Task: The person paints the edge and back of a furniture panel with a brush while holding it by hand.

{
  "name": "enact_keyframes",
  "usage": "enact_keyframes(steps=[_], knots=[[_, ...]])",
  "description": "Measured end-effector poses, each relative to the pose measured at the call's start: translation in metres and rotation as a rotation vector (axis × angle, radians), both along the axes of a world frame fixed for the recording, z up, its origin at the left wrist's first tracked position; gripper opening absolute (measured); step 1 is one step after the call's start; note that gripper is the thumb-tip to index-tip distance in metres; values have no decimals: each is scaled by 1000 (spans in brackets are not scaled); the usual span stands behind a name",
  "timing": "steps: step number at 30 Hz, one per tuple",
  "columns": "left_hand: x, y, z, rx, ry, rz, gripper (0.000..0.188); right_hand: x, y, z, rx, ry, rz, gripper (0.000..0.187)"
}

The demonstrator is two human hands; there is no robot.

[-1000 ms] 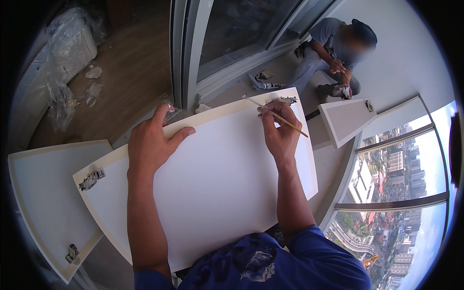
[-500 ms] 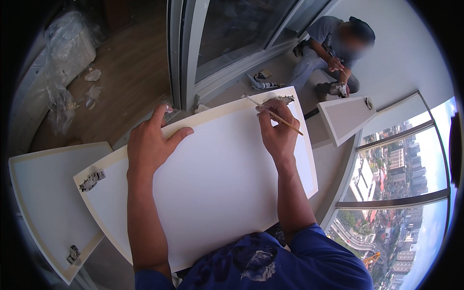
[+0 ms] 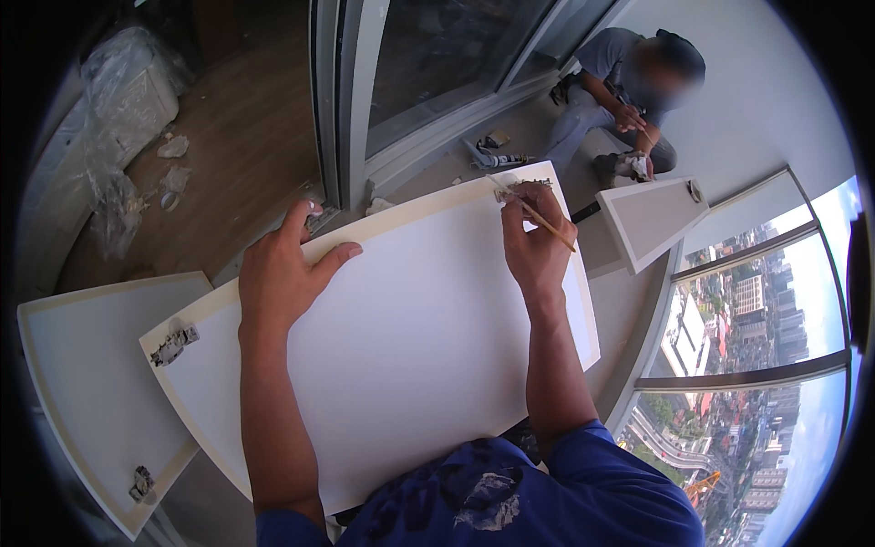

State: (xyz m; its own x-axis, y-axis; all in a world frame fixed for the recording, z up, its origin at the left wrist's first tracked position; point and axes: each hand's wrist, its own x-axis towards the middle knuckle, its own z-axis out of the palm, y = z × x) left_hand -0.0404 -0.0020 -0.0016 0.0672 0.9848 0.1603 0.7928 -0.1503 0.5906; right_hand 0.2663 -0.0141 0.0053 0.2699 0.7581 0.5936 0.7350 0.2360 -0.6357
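A large white panel [image 3: 401,337] lies flat in front of me. My left hand [image 3: 284,273] rests open and palm down on its far left edge. My right hand [image 3: 536,244] grips a thin wooden-handled brush [image 3: 538,217], whose tip touches a taped-over hinge spot [image 3: 521,188] at the panel's far right corner. A second taped hinge spot [image 3: 173,345] sits at the panel's left end.
Another white panel [image 3: 87,383] with a taped spot lies to my left. A smaller white panel [image 3: 649,219] stands at the right, near a crouching person [image 3: 629,82]. Glass door frames [image 3: 351,100] are ahead; a window onto a city drop is to the right.
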Motion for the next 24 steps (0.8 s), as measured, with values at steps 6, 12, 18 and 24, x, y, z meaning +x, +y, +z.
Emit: enact_keyframes(steps=[6,12,18,24], knots=[[0,-1,-1,37,60,-22,72,-3,-2,-2,-48,68,58,11],[-1,-1,-1,50,71,-25,74,3,0,2,-32,29,11,11],[-1,0,-2,44,61,-20,74,5,2,2,40,-42,-11,10],[-1,1,-3,42,51,-24,74,-1,0,1,8,-20,9,10]])
